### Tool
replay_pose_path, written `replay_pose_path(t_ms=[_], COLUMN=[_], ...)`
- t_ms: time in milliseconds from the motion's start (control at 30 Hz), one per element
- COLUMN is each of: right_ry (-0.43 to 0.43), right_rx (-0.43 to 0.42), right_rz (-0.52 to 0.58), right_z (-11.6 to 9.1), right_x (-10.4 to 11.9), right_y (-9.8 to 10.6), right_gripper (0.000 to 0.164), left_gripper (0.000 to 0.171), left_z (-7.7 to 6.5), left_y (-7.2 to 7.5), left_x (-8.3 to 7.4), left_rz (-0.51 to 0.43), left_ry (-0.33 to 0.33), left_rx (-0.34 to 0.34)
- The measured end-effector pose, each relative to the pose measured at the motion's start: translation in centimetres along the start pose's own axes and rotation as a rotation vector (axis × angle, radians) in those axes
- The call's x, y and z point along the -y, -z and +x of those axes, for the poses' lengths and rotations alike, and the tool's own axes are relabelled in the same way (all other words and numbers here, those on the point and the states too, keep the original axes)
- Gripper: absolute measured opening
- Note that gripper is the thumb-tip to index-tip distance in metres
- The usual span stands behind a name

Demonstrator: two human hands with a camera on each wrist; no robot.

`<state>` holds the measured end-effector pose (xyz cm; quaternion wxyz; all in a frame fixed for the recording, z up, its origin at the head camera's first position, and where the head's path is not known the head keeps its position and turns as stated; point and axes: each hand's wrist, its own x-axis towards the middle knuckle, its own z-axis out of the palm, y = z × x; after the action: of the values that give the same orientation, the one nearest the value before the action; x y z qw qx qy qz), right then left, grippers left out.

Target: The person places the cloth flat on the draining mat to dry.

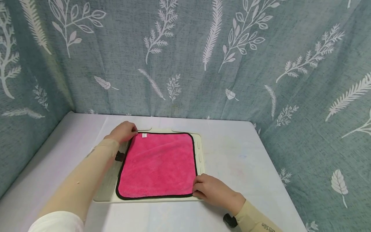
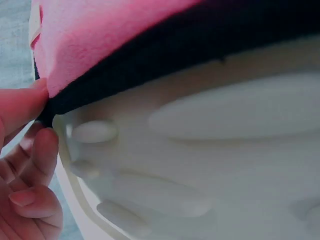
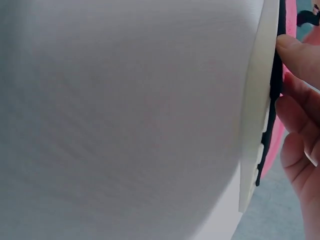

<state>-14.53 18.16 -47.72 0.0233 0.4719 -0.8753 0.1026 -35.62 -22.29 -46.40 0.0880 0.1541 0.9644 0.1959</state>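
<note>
A pink plush cloth [image 1: 159, 164] with black edging lies spread over a cream plastic board [image 1: 105, 187] with raised oval ridges. A small white tag [image 1: 144, 135] shows near its far left corner. My left hand [image 1: 123, 131] pinches that far left corner; in the left wrist view its thumb and fingers [image 2: 42, 155] meet at the black edging. At the near right corner, my right hand [image 1: 210, 188] pinches the cloth's border, its thumb [image 3: 300, 52] on the edging in the right wrist view. The board's ridges show along the cloth's left and right sides.
Board and cloth lie on a table with a white cover [image 1: 232, 145]. Grey-green curtains [image 1: 185, 80] with white leaf prints hang behind the table and at both sides. A dark wrist device [image 1: 230, 220] sits at the right wrist, another [image 1: 119, 156] at the left.
</note>
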Motion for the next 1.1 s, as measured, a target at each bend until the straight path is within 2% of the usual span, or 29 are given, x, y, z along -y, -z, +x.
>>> replay_pose_path(t_ms=[133,333,500,633,800,867,967,1100], right_ry=[0.001,-0.003,-0.032,-0.112,-0.24,-0.312,-0.428,-0.532], right_rx=[0.032,0.041,0.036,0.042,-0.086,-0.131,-0.142,-0.126], right_rz=[-0.02,-0.009,0.056,0.223,0.445,0.488,0.51,0.517], right_z=[0.0,-0.2,-0.2,0.2,1.5,2.1,2.8,3.8], right_x=[0.1,0.3,0.3,-0.7,-4.5,-6.2,-8.2,-9.8], right_y=[0.0,0.0,0.2,1.3,2.5,2.6,2.3,1.8], right_gripper=[0.002,0.004,0.005,0.016,0.037,0.039,0.038,0.034], left_gripper=[0.014,0.016,0.016,0.022,0.032,0.035,0.038,0.039], left_z=[-0.1,-0.3,-0.7,-1.2,-1.9,-2.2,-3.0,-4.6], left_y=[0.2,0.2,0.2,0.5,0.9,0.9,0.7,0.1], left_x=[0.1,0.3,0.3,0.0,0.4,0.8,1.2,1.6], left_rz=[0.028,0.043,0.034,0.012,-0.065,-0.112,-0.177,-0.215], left_ry=[0.006,0.052,0.062,0.063,0.004,-0.024,-0.038,-0.048], left_rx=[-0.031,-0.066,-0.095,-0.119,-0.104,-0.077,-0.036,-0.042])
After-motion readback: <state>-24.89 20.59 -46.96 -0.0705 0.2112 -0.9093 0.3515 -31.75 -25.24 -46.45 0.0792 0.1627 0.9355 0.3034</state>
